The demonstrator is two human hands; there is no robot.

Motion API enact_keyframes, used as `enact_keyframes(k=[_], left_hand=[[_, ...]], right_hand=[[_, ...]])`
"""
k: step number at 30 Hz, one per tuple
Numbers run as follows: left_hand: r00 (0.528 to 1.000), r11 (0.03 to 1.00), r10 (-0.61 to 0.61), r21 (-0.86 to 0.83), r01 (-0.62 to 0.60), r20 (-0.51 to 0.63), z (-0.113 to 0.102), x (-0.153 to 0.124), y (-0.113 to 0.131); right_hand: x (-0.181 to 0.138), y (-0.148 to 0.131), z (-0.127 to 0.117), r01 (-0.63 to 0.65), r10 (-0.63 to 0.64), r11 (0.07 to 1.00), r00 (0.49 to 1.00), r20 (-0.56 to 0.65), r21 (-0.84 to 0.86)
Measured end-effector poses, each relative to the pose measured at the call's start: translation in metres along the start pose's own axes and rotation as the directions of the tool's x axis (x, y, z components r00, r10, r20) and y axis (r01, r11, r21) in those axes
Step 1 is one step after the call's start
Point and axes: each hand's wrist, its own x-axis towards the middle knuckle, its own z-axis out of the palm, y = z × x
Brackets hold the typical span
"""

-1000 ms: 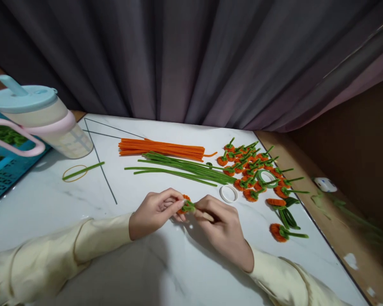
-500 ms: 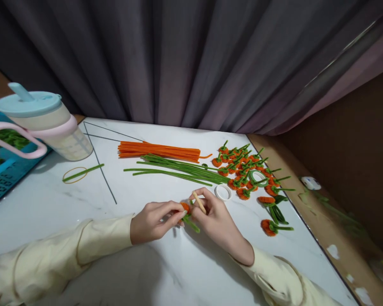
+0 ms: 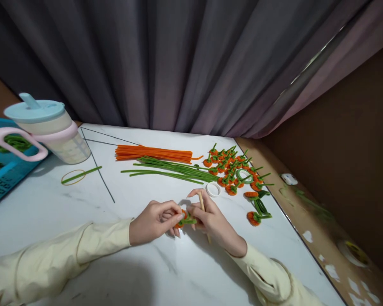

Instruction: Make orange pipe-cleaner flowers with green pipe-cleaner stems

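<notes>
My left hand point(image 3: 156, 223) pinches a small orange pipe-cleaner pumpkin point(image 3: 179, 222) with a green stem that points right. Close beside it, my right hand point(image 3: 212, 219) is closed around a thin wooden stick point(image 3: 201, 201), held nearly upright. The right fingertips are near the green stem; whether they touch it I cannot tell. Beyond my hands lie a bundle of green pipe cleaners point(image 3: 175, 171) and a bundle of orange pipe cleaners point(image 3: 153, 153). Several finished orange pumpkins point(image 3: 231, 190) with green stems are grouped to the right.
A white ring point(image 3: 213, 184) and a green tape roll point(image 3: 236, 175) lie near the pumpkins. At the left stand a tumbler point(image 3: 73, 144) with a pink handle and a blue basket point(image 3: 17, 178). A rubber band point(image 3: 64, 177) circles a green stem. Dark wires point(image 3: 105, 183) cross the table point(image 3: 92, 212).
The wooden stick in my right hand has turned more upright. The pumpkin's green stem now points more to the right, and the whole view has shifted slightly.
</notes>
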Motion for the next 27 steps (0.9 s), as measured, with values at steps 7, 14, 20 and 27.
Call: enact_keyframes(k=[7,14,20,27], left_hand=[[0.825,0.613,0.554,0.616,-0.495,0.111,0.002,-0.006,-0.007],[0.566,0.038,0.757,0.843,-0.537,0.326,0.001,-0.006,-0.020],[0.592,0.195,0.768,0.793,-0.577,0.242,0.002,-0.010,-0.025],[0.974,0.949,0.221,0.245,-0.200,-0.060,0.005,-0.011,-0.018]], right_hand=[[-0.001,-0.001,-0.003,0.130,-0.130,0.939,0.991,0.019,-0.320],[-0.009,-0.007,0.000,0.122,-0.141,0.911,0.990,-0.020,-0.394],[-0.020,-0.013,0.001,0.010,-0.005,0.995,0.999,0.043,-0.098],[-0.010,-0.003,-0.014,-0.065,0.067,0.988,0.998,0.007,-0.137]])
